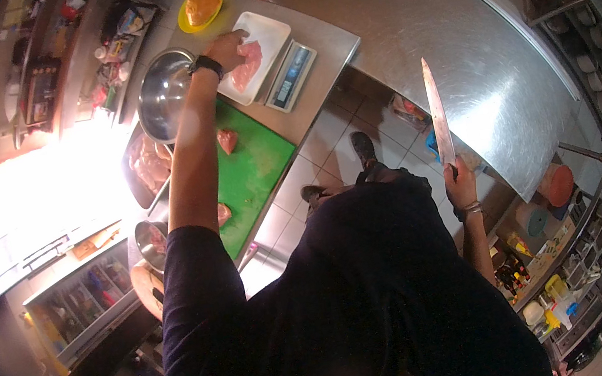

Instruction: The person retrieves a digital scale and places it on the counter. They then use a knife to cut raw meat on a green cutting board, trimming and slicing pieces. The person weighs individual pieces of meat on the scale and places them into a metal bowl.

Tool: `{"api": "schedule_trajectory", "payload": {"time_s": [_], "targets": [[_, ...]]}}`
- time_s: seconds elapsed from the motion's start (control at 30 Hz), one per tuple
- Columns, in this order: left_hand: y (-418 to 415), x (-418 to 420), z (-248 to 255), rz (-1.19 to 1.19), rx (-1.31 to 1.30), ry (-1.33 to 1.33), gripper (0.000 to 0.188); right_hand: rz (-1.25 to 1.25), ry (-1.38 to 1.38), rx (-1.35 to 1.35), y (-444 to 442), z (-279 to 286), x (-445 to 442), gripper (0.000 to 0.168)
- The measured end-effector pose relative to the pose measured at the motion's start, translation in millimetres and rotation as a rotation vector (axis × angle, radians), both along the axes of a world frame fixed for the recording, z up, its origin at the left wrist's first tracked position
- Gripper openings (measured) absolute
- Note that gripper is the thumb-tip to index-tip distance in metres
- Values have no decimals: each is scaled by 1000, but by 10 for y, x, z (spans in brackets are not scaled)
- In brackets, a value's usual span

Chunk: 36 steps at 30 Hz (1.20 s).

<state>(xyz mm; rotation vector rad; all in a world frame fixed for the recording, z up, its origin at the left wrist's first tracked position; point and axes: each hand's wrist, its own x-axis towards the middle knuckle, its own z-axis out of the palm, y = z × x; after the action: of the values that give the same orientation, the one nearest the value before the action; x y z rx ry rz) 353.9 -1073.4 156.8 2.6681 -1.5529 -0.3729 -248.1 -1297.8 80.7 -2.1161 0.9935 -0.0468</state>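
My left hand [228, 50] reaches over a white tray [269, 32], its fingers at the edge of a piece of raw meat [248, 66]; whether they grip it cannot be told. The tray rests on a digital kitchen scale [290, 77]. In my right hand [460, 184], away from the counter, is a long kitchen knife [438, 109], its blade pointing away from me. Small pieces of raw meat [227, 140] lie on a green cutting board [257, 165]. A steel bowl [163, 86] stands beside my left forearm, and a container of raw meat [148, 163] is left of the board.
A yellow bowl [201, 9] with a filled plastic bag stands behind the tray. A smaller metal bowl [151, 242] is near my left elbow. The steel table [469, 63] extends at right, its edge near the knife. Tiled floor [323, 138] shows between the counters.
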Motion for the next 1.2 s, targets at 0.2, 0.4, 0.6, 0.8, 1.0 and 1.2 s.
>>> {"api": "schedule_trajectory", "payload": {"time_s": [0.2,0.4,0.6,0.8,1.0,1.2], "targets": [[-81,48,-100,82,53,152,50,18,-24,28,-10,-56,35,21],[-112,247,-285,-41,251,67,43,105,-65,-25,-49,-126,163,22],[-233,-129,-19,-84,229,-247,34,190,-106,-22,-114,-21,447,24],[586,-254,119,9,-238,-34,33,337,-168,-201,-176,-5,746,24],[1481,-1462,651,672,-646,219,34,336,-102,442,-41,82,1238,21],[2398,-2852,457,1271,-610,320,32,637,-51,556,296,244,1796,21]]}}
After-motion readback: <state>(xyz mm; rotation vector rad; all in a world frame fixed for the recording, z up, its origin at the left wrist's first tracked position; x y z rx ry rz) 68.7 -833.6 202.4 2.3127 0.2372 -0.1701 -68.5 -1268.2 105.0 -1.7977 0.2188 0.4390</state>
